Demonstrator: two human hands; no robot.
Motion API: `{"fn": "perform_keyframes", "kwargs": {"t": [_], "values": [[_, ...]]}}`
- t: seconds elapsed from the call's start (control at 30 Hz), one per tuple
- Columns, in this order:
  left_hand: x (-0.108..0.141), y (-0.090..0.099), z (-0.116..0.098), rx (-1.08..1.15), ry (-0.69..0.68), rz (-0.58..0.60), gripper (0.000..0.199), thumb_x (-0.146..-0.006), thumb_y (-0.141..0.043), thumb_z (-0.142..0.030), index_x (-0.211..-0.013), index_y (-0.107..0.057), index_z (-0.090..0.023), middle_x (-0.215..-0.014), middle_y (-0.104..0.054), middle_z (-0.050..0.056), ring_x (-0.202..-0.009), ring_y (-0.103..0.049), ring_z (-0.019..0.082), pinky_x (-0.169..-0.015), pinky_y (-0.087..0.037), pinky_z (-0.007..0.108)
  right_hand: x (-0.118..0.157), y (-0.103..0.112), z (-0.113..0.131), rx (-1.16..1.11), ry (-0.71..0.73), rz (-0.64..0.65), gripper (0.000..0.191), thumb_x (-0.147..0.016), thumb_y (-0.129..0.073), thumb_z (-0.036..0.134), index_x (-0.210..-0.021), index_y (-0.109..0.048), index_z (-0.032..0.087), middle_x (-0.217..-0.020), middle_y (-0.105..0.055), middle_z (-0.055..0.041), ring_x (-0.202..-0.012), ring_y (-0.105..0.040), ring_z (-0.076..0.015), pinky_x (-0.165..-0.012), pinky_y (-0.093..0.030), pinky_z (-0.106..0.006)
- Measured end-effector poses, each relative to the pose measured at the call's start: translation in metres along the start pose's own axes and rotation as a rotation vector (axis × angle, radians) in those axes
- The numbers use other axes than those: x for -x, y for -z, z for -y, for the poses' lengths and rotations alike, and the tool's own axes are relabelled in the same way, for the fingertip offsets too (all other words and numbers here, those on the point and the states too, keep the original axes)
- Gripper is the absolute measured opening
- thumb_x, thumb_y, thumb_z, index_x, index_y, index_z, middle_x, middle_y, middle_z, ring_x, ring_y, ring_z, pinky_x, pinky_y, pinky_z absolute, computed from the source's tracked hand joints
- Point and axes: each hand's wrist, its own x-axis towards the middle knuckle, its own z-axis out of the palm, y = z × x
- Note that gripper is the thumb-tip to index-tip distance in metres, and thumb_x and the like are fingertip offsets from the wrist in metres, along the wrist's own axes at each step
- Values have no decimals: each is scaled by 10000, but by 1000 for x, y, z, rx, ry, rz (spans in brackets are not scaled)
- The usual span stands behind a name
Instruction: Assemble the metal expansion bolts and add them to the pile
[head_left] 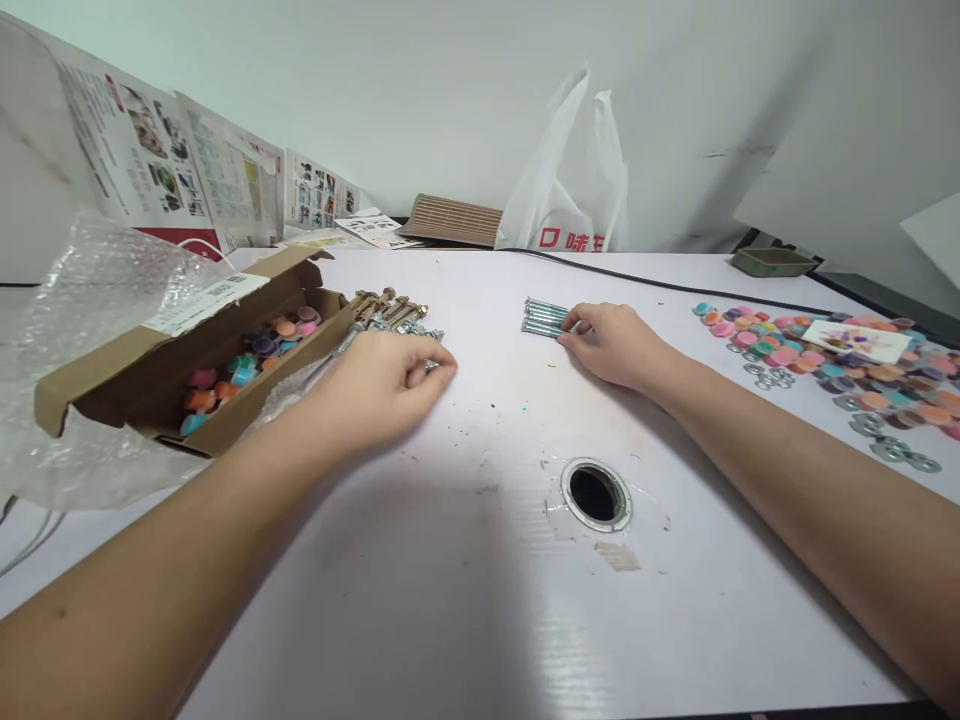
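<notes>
Beside a pile of brass-coloured and silver bolts [388, 308], my left hand [386, 385] is closed, thumb against curled fingers. A small silver bit of metal shows at its fingertips, too little of it to name. Toward the middle of the table, several long silver bolts [541, 316] lie side by side in a neat row. My right hand [611, 345] pinches at the right-hand end of this row, its thumb and fingers on the nearest bolts. The fingers hide those bolt ends.
An open cardboard box [255, 375] with coloured caps stands left on bubble wrap [97, 440]. Loose coloured caps [810, 355] and metal washers [892, 445] spread at right. A metal-rimmed hole [597, 495] pierces the table. Behind are a cable [637, 268], plastic bag [570, 190] and green tray [772, 262].
</notes>
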Motion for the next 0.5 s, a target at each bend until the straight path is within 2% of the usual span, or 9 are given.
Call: {"fn": "perform_keyframes", "kwargs": {"t": [0.1,0.2,0.3,0.4,0.5], "values": [[3,-4,-5,56,-38,132,271,-926,-618,-397,-963,-835,-238,-555,-546,-52,-548,-467,121,-586,-338,271,-1,-2,-5,29,12,5,325,-1036,-517,320,-1180,-754,151,-1185,-737,-129,-1055,-652,-299,-942,-491,-430],[4,-5,-6,79,-53,194,280,-939,-610,-397,-995,-833,-238,-582,-570,-48,-563,-487,119,-584,-347,264,1,-2,-3,93,64,-7,367,-1055,-436,263,-1112,-766,113,-1161,-732,-167,-1089,-625,-338,-979,-467,-475],[4,-5,-5,83,-60,194,292,-948,-602,-395,-1015,-833,-229,-593,-586,-39,-568,-495,122,-592,-352,268,2,2,1,141,80,-47,407,-1060,-389,248,-1049,-767,98,-1117,-736,-189,-1071,-602,-368,-932,-455,-500],[4,-7,-5,83,-52,157,308,-958,-592,-396,-1038,-829,-217,-613,-612,-27,-590,-516,130,-614,-355,281,4,8,5,148,59,-139,439,-1073,-342,258,-1061,-746,88,-1093,-730,-209,-1033,-588,-363,-865,-450,-487],[3,-12,-9,98,10,58,421,-954,-617,-441,-1267,-764,-200,-747,-704,-6,-700,-599,160,-697,-410,300,11,13,17,147,119,-245,421,-1089,-334,269,-1028,-719,110,-1056,-722,-191,-984,-568,-318,-892,-441,-465]]}}
